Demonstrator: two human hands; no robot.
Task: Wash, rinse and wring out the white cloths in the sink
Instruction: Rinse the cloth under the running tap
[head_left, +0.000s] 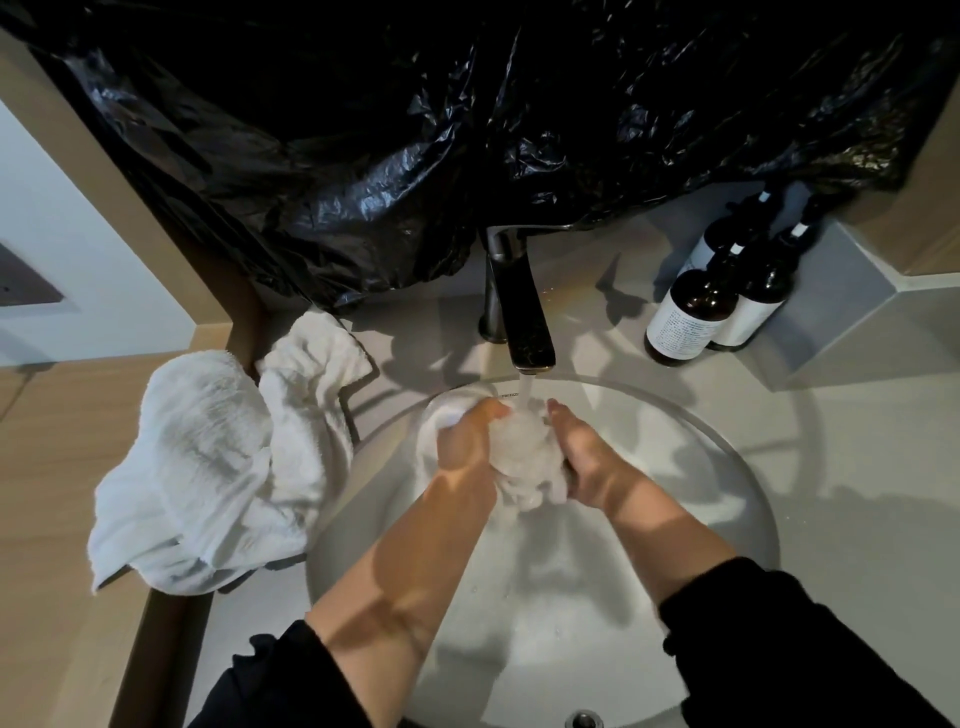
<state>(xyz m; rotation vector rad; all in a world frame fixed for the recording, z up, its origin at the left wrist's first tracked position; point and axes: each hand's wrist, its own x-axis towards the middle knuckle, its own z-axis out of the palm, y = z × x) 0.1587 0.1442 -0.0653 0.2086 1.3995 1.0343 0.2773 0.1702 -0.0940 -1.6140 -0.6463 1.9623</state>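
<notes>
White: one cloth in left hand, right hand; two cloths aside

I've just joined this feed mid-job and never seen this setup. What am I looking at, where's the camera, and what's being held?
No machine here: a person works with bare hands, and the single camera sits on their head, looking down. The left hand and right hand together grip a bunched white cloth under the water running from the tap, above the round sink. More white cloths lie heaped on the counter to the left, partly over its edge. Dark bottles stand at the back right, and black plastic sheeting hangs behind the tap.
</notes>
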